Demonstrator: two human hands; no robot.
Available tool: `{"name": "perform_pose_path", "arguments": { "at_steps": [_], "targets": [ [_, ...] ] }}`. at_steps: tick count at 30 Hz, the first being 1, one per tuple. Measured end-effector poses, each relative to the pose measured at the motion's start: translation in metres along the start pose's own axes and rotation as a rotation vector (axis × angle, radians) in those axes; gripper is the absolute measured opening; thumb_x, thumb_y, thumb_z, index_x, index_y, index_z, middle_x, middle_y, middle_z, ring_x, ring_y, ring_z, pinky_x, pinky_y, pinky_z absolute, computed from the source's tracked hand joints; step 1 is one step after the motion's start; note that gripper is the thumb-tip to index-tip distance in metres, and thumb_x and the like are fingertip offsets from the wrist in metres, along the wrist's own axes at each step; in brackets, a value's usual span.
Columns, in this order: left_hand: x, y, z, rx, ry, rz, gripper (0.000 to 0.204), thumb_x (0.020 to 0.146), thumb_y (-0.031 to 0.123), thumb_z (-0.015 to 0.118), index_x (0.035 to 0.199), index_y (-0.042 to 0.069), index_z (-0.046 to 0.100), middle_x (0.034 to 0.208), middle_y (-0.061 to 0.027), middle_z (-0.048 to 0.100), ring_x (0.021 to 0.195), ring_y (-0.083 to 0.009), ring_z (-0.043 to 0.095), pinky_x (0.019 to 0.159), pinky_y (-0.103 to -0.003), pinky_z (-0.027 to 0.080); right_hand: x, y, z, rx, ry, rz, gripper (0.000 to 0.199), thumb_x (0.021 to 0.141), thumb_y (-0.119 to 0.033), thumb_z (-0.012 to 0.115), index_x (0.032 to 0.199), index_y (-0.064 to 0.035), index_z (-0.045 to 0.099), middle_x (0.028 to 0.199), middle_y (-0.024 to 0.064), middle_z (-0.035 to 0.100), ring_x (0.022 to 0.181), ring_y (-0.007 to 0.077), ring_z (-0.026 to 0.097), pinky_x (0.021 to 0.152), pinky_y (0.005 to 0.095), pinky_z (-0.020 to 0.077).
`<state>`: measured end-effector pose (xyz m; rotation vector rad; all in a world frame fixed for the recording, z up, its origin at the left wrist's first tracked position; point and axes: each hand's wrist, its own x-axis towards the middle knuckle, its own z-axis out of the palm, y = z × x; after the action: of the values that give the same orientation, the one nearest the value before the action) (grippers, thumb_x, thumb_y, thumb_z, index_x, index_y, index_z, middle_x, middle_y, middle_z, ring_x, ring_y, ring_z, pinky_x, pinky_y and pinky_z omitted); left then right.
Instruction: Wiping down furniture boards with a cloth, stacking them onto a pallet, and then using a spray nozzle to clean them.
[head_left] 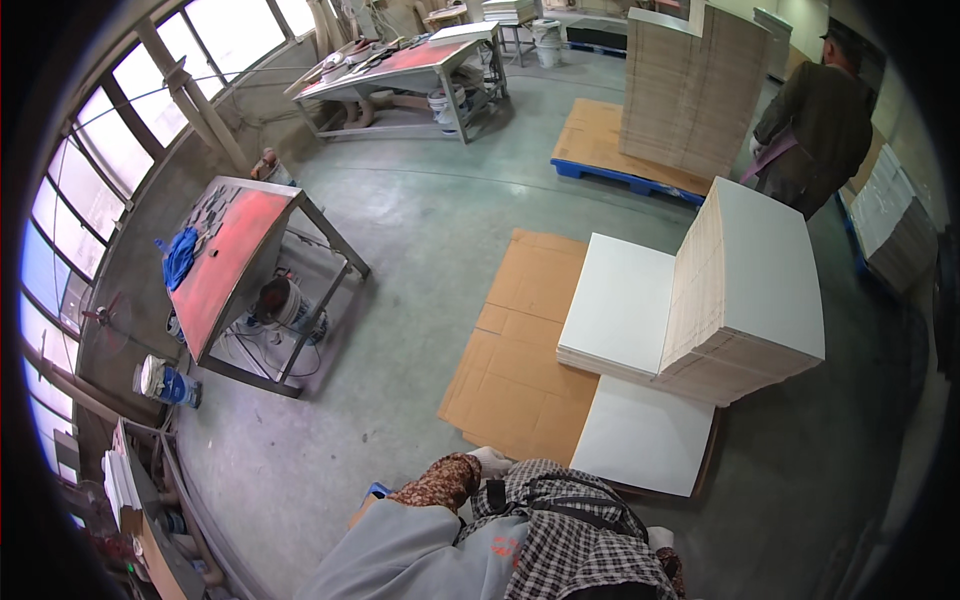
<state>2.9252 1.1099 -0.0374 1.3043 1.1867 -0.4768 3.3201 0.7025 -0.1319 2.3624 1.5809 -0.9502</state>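
My left hand (490, 461), in a white glove with a patterned sleeve behind it, sits low by the near edge of the brown cardboard sheets (520, 350) on the floor. Only a bit of my right hand (659, 537), also gloved in white, shows beside my checked shirt, close to the near corner of a single white board (645, 435) lying on a dark base. Whether either hand holds anything is hidden. Beyond that board stand a low stack of white boards (620, 300) and a taller one (760, 270).
Another person (820, 120) in a dark jacket stands at the far right beside a tall pale stack on a blue pallet (620, 175). A red-topped metal table (225, 260) with buckets under it stands left. A second table (400, 65) is at the back. Windows line the left wall.
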Motion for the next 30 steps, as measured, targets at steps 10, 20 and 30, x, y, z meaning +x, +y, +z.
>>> {"name": "perform_pose_path", "arguments": {
  "at_steps": [10, 20, 30],
  "targets": [
    [0.009, 0.011, -0.004, 0.032, -0.063, -0.022, 0.039, 0.088, 0.043, 0.071, 0.096, 0.006, 0.079, 0.088, -0.0058, 0.076, 0.079, -0.0172, 0.07, 0.074, -0.032, 0.056, -0.012, -0.001, 0.014, -0.046, -0.01, 0.069, 0.013, 0.078, -0.018, 0.068, 0.084, -0.0125, 0.077, 0.089, 0.0145, 0.074, 0.09, 0.0352, 0.072, 0.08, 0.0459, 0.0593],
    [0.023, 0.002, 0.002, 0.094, -0.064, 0.025, 0.04, 0.089, 0.041, 0.067, 0.095, 0.004, 0.079, 0.088, -0.0074, 0.076, 0.079, -0.0179, 0.071, 0.078, -0.033, 0.057, -0.018, -0.019, -0.02, 0.007, -0.136, 0.094, 0.025, 0.077, -0.025, 0.071, 0.099, -0.0148, 0.079, 0.097, 0.0145, 0.075, 0.098, 0.0346, 0.072, 0.085, 0.0461, 0.0593],
    [0.023, 0.001, 0.006, 0.118, -0.029, 0.009, 0.039, 0.09, 0.04, 0.065, 0.096, 0.004, 0.079, 0.089, -0.0075, 0.077, 0.08, -0.0179, 0.071, 0.079, -0.033, 0.056, -0.013, -0.009, 0.003, 0.67, 0.033, 0.346, 0.029, 0.083, -0.022, 0.065, 0.094, 0.0014, 0.077, 0.093, 0.0214, 0.076, 0.091, 0.0334, 0.074, 0.08, 0.0426, 0.0548]
  ]
}}
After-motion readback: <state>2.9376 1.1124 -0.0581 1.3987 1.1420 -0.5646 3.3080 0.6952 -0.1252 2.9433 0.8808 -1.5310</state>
